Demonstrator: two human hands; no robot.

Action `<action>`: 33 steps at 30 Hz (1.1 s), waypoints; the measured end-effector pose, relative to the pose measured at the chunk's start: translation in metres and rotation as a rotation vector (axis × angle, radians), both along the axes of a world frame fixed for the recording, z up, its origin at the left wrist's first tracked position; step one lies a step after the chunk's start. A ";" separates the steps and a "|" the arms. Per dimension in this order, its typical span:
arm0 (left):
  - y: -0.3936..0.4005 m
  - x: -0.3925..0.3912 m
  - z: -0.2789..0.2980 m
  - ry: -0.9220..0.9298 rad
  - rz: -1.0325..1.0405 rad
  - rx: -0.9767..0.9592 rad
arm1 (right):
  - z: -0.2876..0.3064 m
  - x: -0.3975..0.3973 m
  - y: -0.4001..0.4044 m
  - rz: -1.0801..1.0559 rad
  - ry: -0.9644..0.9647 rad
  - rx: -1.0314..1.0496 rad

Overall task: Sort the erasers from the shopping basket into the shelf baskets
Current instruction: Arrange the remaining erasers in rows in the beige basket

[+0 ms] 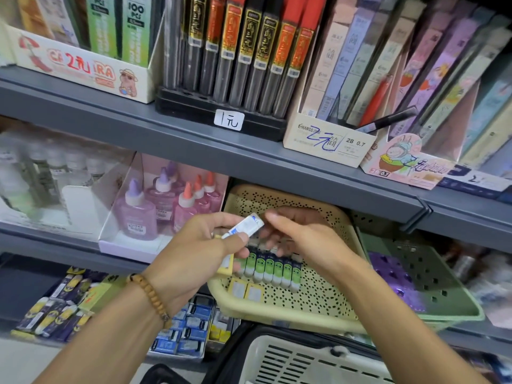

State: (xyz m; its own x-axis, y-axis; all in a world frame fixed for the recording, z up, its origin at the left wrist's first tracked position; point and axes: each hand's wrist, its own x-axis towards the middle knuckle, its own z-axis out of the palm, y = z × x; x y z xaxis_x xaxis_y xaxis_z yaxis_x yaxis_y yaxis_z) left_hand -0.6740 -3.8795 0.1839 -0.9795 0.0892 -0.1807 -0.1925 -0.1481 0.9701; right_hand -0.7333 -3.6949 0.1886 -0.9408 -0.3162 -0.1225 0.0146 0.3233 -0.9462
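Currently left hand (194, 245) pinches a small white-and-blue wrapped eraser (243, 226) above the beige perforated plastic shelf basket (313, 300) — right hand (302, 231) alongside, fingers loosely curled, grasping nothing.

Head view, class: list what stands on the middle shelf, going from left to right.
Clear bottles → purple and pink glue bottles → yellow perforated basket holding green erasers → green basket.
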 end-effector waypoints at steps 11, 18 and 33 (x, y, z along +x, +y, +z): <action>0.004 -0.002 0.000 -0.095 -0.006 0.146 | -0.007 -0.028 0.041 -0.444 -0.159 -0.021; -0.006 0.001 0.002 -0.011 0.074 0.051 | -0.048 -0.065 0.047 -0.352 -0.168 0.405; 0.007 0.003 -0.004 0.102 0.096 -0.217 | -0.003 0.014 -0.009 0.097 -0.064 -0.075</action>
